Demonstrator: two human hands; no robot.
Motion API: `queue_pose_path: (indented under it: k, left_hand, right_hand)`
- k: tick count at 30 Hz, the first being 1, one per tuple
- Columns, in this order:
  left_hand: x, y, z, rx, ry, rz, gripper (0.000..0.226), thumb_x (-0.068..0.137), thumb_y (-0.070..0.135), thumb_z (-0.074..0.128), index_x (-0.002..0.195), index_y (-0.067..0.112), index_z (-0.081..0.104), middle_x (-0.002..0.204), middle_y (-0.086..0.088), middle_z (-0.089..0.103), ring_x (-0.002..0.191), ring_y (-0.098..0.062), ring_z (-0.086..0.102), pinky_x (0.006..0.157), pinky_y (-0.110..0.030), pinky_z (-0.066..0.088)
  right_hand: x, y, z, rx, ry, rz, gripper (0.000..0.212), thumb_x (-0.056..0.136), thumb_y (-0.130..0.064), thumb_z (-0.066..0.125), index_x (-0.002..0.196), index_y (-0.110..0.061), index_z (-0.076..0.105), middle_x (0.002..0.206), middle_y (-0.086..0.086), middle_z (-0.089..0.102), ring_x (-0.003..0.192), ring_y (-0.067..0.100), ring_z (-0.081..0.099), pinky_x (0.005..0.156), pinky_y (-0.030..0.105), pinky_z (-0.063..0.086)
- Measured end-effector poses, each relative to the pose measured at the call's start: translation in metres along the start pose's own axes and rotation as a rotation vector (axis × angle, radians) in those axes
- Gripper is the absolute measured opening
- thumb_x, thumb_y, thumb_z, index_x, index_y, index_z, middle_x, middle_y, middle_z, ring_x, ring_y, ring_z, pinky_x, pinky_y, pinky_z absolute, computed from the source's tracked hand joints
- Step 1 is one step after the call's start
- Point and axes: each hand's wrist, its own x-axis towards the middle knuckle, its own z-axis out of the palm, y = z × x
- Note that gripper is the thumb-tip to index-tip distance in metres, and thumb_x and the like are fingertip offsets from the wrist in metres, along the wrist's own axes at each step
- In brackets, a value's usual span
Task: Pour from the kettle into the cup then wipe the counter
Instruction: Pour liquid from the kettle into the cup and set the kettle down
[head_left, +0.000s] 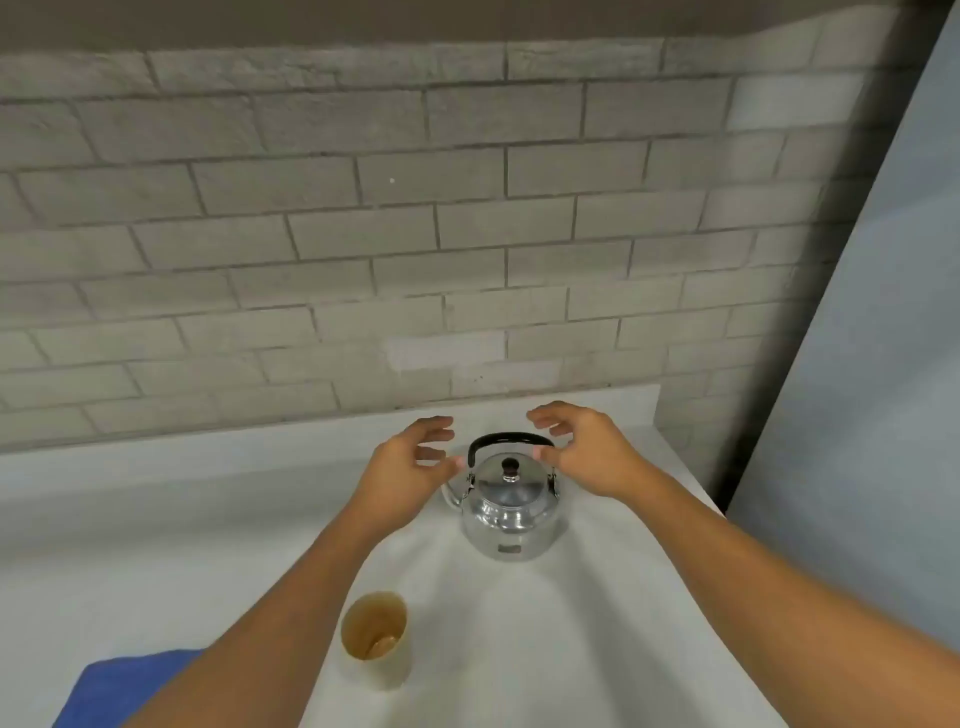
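Open hands (410, 467) flanking kettle (511, 512)

kettle (506, 512) spout: mostly hidden behind left hand (410, 467) | handle's right end: covered by right hand (582, 452) fingers | blue cloth (130, 686): cut off by bottom edge, partly under left forearm | cup (375, 631) contents: too blurred to tell | kettle label: too small to read | desk (156, 545): cut off left and bottom

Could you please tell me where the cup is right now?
In the head view, the cup stands on the counter, low and left of centre, nearer than the kettle and beside the left forearm.
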Motion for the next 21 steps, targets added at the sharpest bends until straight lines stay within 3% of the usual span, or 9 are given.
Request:
queue_pose_path:
  k: [3,6,14,16,18,21]
  left_hand:
    - [0.021,-0.002,0.011,0.075,-0.041,-0.036,0.053,0.084,0.023,0.086,0.132,0.030,0.067,0.127,0.013,0.070,0.112,-0.013,0.068,0.099,-0.035,0.056]
    - [0.043,-0.007,0.018,0.140,-0.103,-0.078,0.056,0.081,0.024,0.087,0.132,0.033,0.066,0.130,0.013,0.067,0.112,-0.010,0.066,0.096,-0.029,0.054]
    - [0.084,-0.016,0.037,0.314,-0.257,-0.071,0.060,0.076,0.018,0.090,0.132,0.025,0.068,0.125,0.008,0.072,0.111,-0.012,0.067,0.090,-0.019,0.047]
    - [0.090,-0.017,0.041,0.395,-0.264,-0.033,0.047,0.078,0.020,0.085,0.122,0.029,0.073,0.114,0.011,0.074,0.104,-0.012,0.068,0.086,-0.021,0.047]
    - [0.094,-0.018,0.046,0.470,-0.263,-0.003,0.027,0.080,0.022,0.078,0.102,0.037,0.075,0.097,0.013,0.074,0.090,-0.010,0.067,0.071,-0.018,0.043]
    - [0.098,-0.023,0.049,0.472,-0.218,-0.016,0.023,0.084,0.022,0.073,0.076,0.044,0.067,0.078,0.015,0.071,0.073,-0.001,0.063,0.057,-0.010,0.037]
  right_hand:
    - [0.016,0.012,-0.001,-0.091,-0.091,0.031,0.051,0.085,-0.026,0.078,0.133,-0.031,0.060,0.133,-0.010,0.061,0.120,0.013,0.056,0.092,0.021,0.042]
    - [0.033,0.023,0.000,-0.130,-0.145,0.054,0.054,0.085,-0.026,0.078,0.135,-0.033,0.058,0.135,-0.010,0.059,0.118,0.012,0.055,0.092,0.021,0.042]
    - [0.066,0.038,0.013,-0.144,-0.263,0.068,0.047,0.084,-0.028,0.079,0.129,-0.032,0.063,0.113,-0.006,0.068,0.101,0.015,0.064,0.086,0.027,0.051]
    - [0.070,0.039,0.018,-0.134,-0.250,0.058,0.038,0.084,-0.030,0.078,0.121,-0.031,0.069,0.105,-0.007,0.071,0.093,0.013,0.066,0.078,0.024,0.049]
    - [0.072,0.040,0.023,-0.121,-0.233,0.042,0.027,0.085,-0.028,0.077,0.111,-0.032,0.074,0.096,-0.009,0.072,0.086,0.011,0.067,0.072,0.021,0.047]
    - [0.073,0.041,0.025,-0.079,-0.210,0.049,0.018,0.085,-0.027,0.077,0.103,-0.032,0.077,0.084,-0.011,0.074,0.074,0.004,0.067,0.065,0.017,0.047]
